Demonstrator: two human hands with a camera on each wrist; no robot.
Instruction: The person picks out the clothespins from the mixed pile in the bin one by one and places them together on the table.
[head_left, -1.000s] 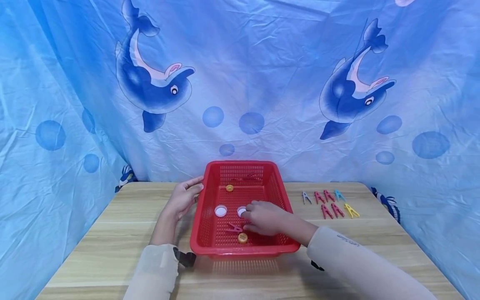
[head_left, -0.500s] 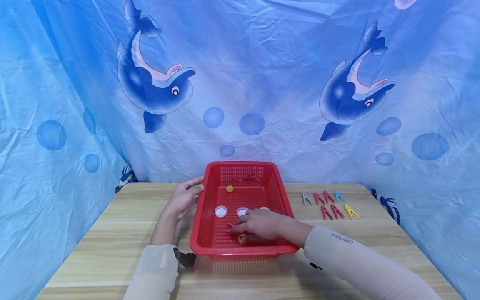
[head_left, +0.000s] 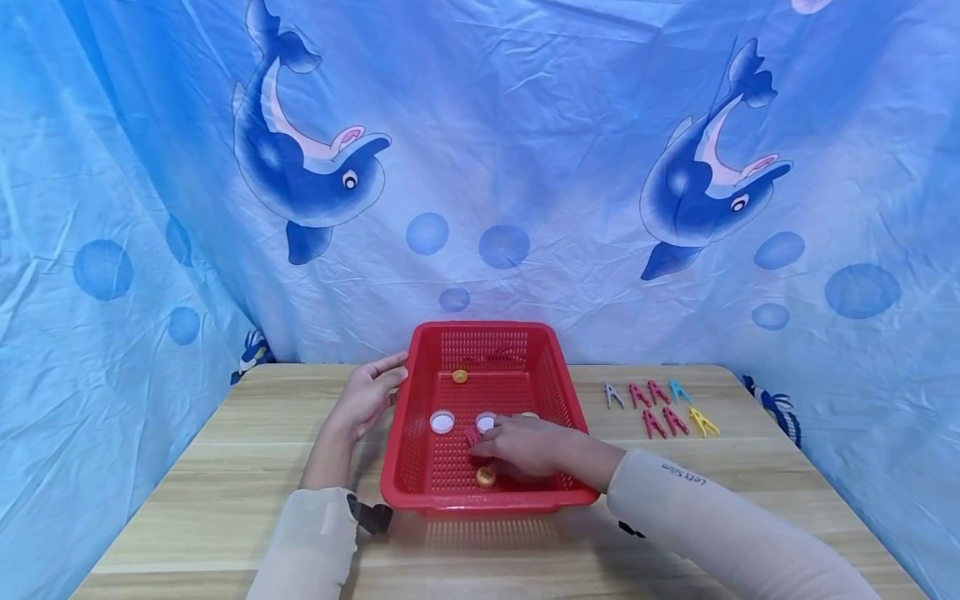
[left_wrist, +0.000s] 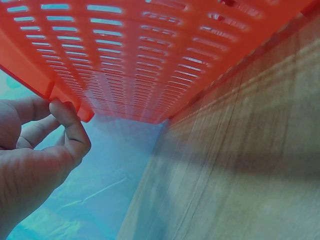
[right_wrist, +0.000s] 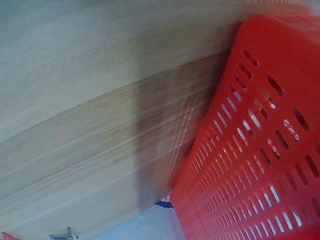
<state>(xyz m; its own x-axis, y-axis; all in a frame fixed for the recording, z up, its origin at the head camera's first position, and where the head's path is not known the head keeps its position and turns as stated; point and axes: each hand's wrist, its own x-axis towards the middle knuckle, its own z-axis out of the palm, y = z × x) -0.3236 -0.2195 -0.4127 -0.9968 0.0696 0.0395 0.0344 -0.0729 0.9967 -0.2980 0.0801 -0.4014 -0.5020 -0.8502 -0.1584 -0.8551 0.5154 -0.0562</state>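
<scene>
A red perforated plastic basket stands on the table. My left hand holds its left rim; in the left wrist view the thumb and a finger pinch the rim's edge. Inside the basket, my right hand pinches a pinkish-red clothespin, partly hidden by the fingers. Close by lie a white round cap, a yellow cap and another yellow cap, partly covered by the hand. A second white cap lies left of them. The right wrist view shows only the basket's outer wall, not the hand.
Right of the basket, several red clothespins lie on the wooden table with a grey clothespin, a blue clothespin and a yellow clothespin. A yellow cap lies toward the basket's back. A dolphin-print curtain hangs behind.
My right hand has moved left and nearer to the clothespin, then taken hold of it and lifted or turned it slightly. A yellow cap has come into view behind that hand. The left hand stays put.
</scene>
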